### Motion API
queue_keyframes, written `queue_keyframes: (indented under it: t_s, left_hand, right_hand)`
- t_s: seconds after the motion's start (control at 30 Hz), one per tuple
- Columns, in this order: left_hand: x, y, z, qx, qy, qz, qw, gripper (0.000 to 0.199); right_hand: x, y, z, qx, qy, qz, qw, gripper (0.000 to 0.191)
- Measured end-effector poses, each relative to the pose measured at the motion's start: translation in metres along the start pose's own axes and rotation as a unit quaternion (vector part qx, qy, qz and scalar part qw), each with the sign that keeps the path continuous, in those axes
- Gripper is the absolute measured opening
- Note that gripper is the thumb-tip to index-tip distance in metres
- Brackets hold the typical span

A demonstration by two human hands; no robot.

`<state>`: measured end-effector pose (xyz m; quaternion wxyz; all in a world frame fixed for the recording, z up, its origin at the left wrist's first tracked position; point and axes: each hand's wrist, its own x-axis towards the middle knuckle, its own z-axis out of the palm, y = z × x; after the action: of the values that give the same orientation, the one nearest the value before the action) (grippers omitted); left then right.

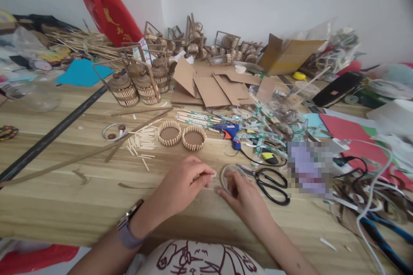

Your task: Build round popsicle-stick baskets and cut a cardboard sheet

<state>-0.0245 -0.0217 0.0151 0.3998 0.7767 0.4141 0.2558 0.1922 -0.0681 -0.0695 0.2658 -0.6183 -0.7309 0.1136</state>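
Observation:
Near the table's front, my left hand (189, 180) is closed in a pinch, with a small white piece (213, 175) at its fingertips. My right hand (241, 191) curls at a thin white ring (232, 166), like a narrow tape roll, its fingers covering part of it. Just right of that ring lie black-handled scissors (273, 184). Beyond my left hand stand two round cardboard trays rimmed with short sticks, a left one (169, 133) and a right one (194, 138). A blue glue gun (230, 131) rests to their right.
Loose short sticks (143, 139) and another white ring (114, 131) with brown beads lie left. Behind are small lidded baskets (124, 90), cardboard pieces (213, 90) and a red bag (106, 8). Packaging, coloured paper (345, 131) and a white cable (376, 187) crowd the right.

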Motion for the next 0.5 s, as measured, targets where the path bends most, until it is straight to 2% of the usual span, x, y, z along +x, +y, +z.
queue_keyframes:
  t_s: [0.13, 0.2, 0.3, 0.4, 0.43, 0.5]
  left_hand:
    - [-0.001, 0.002, 0.003, 0.026, -0.018, 0.018, 0.999, 0.025]
    - [-0.001, 0.005, 0.005, 0.051, -0.019, 0.030, 0.998, 0.027]
    - [-0.003, 0.008, 0.010, 0.084, -0.022, 0.023, 0.996, 0.030]
    - [-0.004, 0.011, 0.013, 0.081, -0.031, 0.011, 0.996, 0.042]
    - [-0.004, 0.011, 0.013, 0.075, -0.034, 0.009, 0.997, 0.046]
    - [-0.004, 0.011, 0.012, 0.078, -0.041, 0.003, 0.996, 0.048]
  right_hand:
    - [0.004, -0.018, -0.015, 0.095, 0.019, -0.019, 0.995, 0.019]
    - [0.008, -0.033, -0.026, 0.193, -0.026, 0.006, 0.981, 0.019]
    - [0.016, -0.054, -0.035, 0.346, -0.103, 0.077, 0.929, 0.024]
    - [0.023, -0.065, -0.035, 0.443, -0.115, 0.127, 0.880, 0.028]
    - [0.024, -0.065, -0.034, 0.449, -0.111, 0.131, 0.877, 0.030]
    - [0.025, -0.061, -0.035, 0.430, -0.087, 0.131, 0.889, 0.033]
